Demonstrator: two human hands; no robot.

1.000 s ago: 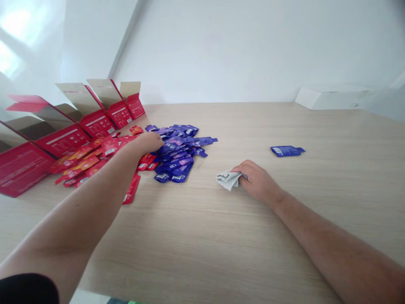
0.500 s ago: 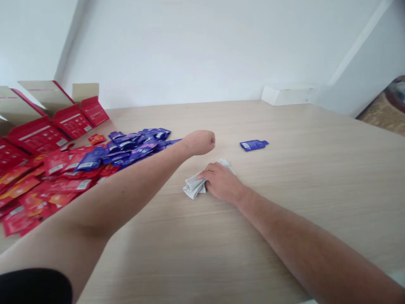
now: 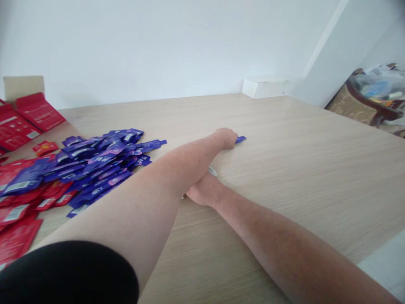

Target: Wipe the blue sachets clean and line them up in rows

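Observation:
My left hand (image 3: 226, 138) reaches across to the middle of the table, fingers curled over a blue spouted sachet (image 3: 241, 139). Only the sachet's narrow end shows past the knuckles. Below my left forearm, my right hand (image 3: 204, 190) is closed on a folded white cloth (image 3: 212, 171) against the tabletop. The forearm hides the right fingers and most of the cloth. To the left lies a heap of blue sachets (image 3: 101, 162).
Red sachets (image 3: 19, 236) lie at the left, with a small orange-red sachet (image 3: 45, 147) behind them. Open red cartons (image 3: 39, 112) stand at the back left. A white box (image 3: 265, 88) rests against the wall. Beyond the wooden table (image 3: 300, 169) is a chair (image 3: 363, 99) with piled items.
My left hand has moved right and come down over the lone blue sachet, covering most of it. My right hand stays on the cloth, now partly behind my left forearm. The view has turned right.

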